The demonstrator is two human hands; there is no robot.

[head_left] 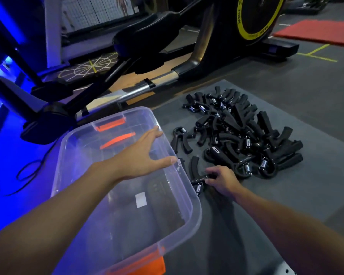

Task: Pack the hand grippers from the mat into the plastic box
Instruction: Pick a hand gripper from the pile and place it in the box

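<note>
Roughly, by size:

1. Exercise machine (167, 46): 12 o'clock, black frame, yellow-ringed wheel toward 1 o'clock. Not part of the job.
2. Mat (296, 205): dark grey, flat on the floor, spans 2 to 6 o'clock. Carries all the stock.
3. Plastic box (196, 213): 7 to 9 o'clock, its right side lying over the mat's left edge. Clear walls, orange latches, lid off. Judged light and a bit flexy, so likely to slide if knocked. No gripper plainly seen inside; dark patches show through the floor, can't tell what.
4. Pile of hand grippers (244, 139): 3 o'clock, well apart from the box. Black curved handles with steel coil springs, some w/ small counter windows, all tangled. Judged stiff, light-to-moderate wt. Springs and handles may hook each other, so lift one at a time by a handle.
5. Left hand (137, 157): centre, over the box's right rim, fingers spread straight, holding nothing. Can't tell if it touches the rim.
6. Right hand (223, 180): 5 o'clock, fingertips pinching item 8 at its spring end.
7. Stray gripper (179, 138): 2 o'clock of the left hand, alone, just beside the box.
8. Hand gripper (194, 165): just beside the box's right wall, on the mat, not yet lifted clear. The grip at the spring end looks adequate; a handle would give surer hold.
</note>
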